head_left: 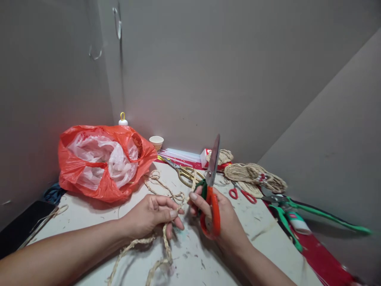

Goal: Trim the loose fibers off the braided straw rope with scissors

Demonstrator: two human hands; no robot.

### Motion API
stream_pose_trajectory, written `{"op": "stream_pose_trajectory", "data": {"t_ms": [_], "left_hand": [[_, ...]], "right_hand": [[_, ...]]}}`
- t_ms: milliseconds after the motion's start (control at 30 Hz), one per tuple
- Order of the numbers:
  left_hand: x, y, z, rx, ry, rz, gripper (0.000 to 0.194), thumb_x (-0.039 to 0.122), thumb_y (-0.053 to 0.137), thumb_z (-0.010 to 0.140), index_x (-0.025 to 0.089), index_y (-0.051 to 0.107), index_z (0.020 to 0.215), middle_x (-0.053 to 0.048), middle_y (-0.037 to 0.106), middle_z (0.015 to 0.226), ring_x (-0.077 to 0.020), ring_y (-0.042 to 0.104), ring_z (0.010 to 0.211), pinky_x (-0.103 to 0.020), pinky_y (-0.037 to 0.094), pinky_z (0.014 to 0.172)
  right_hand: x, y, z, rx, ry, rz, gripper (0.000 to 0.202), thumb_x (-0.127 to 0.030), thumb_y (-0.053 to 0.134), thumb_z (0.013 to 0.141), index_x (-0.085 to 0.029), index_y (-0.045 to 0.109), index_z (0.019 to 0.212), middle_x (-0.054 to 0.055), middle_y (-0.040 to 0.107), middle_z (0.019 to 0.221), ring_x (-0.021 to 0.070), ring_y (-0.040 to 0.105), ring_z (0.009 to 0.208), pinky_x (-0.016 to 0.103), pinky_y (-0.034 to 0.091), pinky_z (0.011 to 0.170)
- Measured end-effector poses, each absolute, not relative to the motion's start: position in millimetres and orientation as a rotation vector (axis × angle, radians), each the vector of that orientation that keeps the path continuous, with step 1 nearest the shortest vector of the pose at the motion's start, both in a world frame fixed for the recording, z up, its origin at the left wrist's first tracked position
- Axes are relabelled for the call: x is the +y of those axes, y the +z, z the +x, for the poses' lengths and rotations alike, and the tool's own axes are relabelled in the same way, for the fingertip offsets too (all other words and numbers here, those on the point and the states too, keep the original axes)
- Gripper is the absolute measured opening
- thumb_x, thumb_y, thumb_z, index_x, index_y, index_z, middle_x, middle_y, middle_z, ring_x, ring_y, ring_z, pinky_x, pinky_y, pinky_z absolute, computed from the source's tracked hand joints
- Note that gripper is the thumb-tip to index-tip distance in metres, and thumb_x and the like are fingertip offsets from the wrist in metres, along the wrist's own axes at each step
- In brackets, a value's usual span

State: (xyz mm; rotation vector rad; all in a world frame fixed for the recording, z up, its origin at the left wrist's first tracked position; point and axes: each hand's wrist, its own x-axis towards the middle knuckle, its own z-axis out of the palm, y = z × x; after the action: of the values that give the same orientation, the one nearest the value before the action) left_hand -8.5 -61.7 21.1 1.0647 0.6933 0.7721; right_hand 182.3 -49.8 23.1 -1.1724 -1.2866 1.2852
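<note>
At table centre, left hand (151, 216) pinches the braid (166, 242); right hand (218, 220), at its 3 o'clock, grips scissors (212, 186), blades closed, pointing 12. Best keep the braid taut and cut square beside the pinch.

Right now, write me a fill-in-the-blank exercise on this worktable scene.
1. The right hand holds scissors with ____ handles.
2. The left hand pinches a braided ____.
3. The plastic bag on the left is ____.
4. By the back wall stands a small paper ____.

Missing words: orange; cord; orange; cup
</note>
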Motion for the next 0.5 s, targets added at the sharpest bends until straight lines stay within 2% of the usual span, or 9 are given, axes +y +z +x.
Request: {"op": "stream_pose_trajectory", "data": {"t_ms": [133,300,500], "left_hand": [[-51,23,-13,0.737,0.929,0.996,0.036,0.037,0.073,0.07,0.012,0.061,0.093,-0.006,0.07,0.076,-0.0077,0.058,0.046,-0.019,0.041,0.047],[-39,23,-19,0.754,1.078,0.918,0.046,0.035,0.078,0.064,0.013,0.058,0.098,-0.003,0.068,0.072,-0.0084,0.057,0.045,-0.02,0.041,0.046],[-34,25,-24,0.658,1.077,0.881,0.043,0.033,0.076,0.067,0.013,0.06,0.101,0.0,0.066,0.073,-0.0072,0.056,0.045,-0.022,0.045,0.049]], "right_hand": [[-40,17,192,-1.43,1.124,-1.274,0.034,-0.051,0.062,0.074,-0.021,0.048,0.078,-0.007,0.045,0.053,0.0086,0.038,0.043,0.022,0.031,0.041],[-33,11,204,-1.819,0.78,-1.314,0.026,-0.046,0.058,0.077,-0.022,0.046,0.077,-0.005,0.048,0.061,0.0116,0.043,0.054,0.023,0.036,0.052],[-34,14,206,-2.184,0.305,-1.493,0.026,-0.041,0.058,0.073,-0.024,0.042,0.084,-0.002,0.056,0.06,0.0174,0.05,0.053,0.026,0.032,0.052]]}}
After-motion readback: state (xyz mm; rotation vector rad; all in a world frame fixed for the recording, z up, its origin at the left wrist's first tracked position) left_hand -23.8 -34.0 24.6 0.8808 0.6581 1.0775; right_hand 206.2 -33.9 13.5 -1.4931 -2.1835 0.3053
